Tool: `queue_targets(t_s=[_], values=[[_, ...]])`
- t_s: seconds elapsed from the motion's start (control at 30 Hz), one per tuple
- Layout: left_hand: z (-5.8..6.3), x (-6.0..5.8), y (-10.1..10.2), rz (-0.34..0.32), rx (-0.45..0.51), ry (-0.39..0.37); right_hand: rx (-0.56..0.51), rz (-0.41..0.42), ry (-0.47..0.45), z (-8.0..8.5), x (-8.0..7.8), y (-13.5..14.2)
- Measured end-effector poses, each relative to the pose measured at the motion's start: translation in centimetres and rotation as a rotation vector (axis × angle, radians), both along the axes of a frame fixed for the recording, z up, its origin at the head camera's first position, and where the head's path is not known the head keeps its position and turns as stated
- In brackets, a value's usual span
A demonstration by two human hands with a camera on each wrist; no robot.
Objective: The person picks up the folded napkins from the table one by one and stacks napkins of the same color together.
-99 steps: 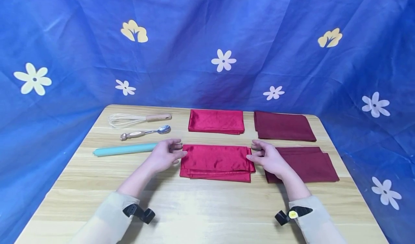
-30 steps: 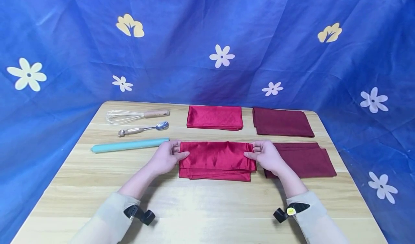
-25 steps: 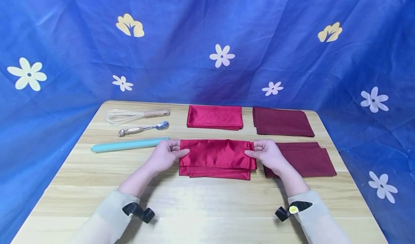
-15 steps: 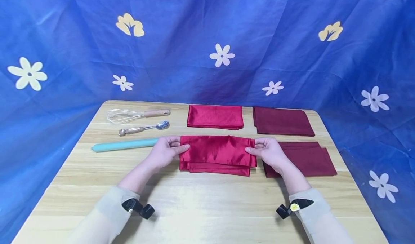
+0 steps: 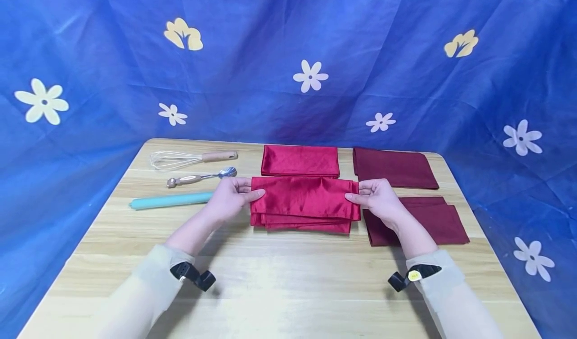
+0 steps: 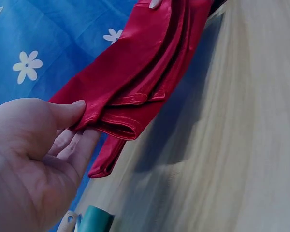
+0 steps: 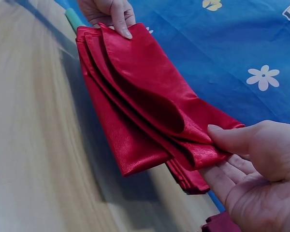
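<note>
Left hand point(image 5: 230, 199) and right hand point(image 5: 377, 200) each pinch an end of the folded red cloth point(image 5: 304, 204), lifted just clear of the desk point(image 5: 279, 284); setting it down calls for keeping it level.

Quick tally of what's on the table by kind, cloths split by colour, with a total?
Bright red satin folded cloths: 2, one on the table, one held by left hand and right hand at
Dark maroon folded cloths: 2
Wire whisk with wooden handle: 1
Metal spoon: 1
Teal rolling pin: 1
Total: 7
</note>
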State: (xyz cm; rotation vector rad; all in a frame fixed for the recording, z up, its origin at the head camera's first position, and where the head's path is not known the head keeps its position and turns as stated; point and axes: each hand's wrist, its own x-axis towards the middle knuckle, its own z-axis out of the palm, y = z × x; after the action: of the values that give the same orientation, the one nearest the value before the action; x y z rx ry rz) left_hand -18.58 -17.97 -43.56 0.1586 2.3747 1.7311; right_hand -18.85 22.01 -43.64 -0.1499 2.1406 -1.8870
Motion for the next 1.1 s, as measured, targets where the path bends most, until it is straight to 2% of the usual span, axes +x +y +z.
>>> queue_targets(t_s=[0.27,0.43,0.67,0.83,1.1], values=[[0.6,-1.0,-0.1,0.025,-0.022,0.011,0.003,0.000,0.011,0.7,-1.2,0.0],[0.9,-1.7,-0.2,0.024,0.019,-0.018,-0.004,-0.002,0.001,1.1,-1.8,0.0],[1.8,-2.7,-0.2,0.024,0.013,0.000,-0.059,-0.019,-0.029,1.7,-3.0,0.0],[2.5,-3.7,-0.1,0.026,0.018,0.007,-0.045,-0.028,-0.023,2.4,-4.1,0.0],[3.2,-5.4,0.0,0.047,0.049,-0.055,-0.090,-0.019,-0.055,3.5,-6.0,-0.2]])
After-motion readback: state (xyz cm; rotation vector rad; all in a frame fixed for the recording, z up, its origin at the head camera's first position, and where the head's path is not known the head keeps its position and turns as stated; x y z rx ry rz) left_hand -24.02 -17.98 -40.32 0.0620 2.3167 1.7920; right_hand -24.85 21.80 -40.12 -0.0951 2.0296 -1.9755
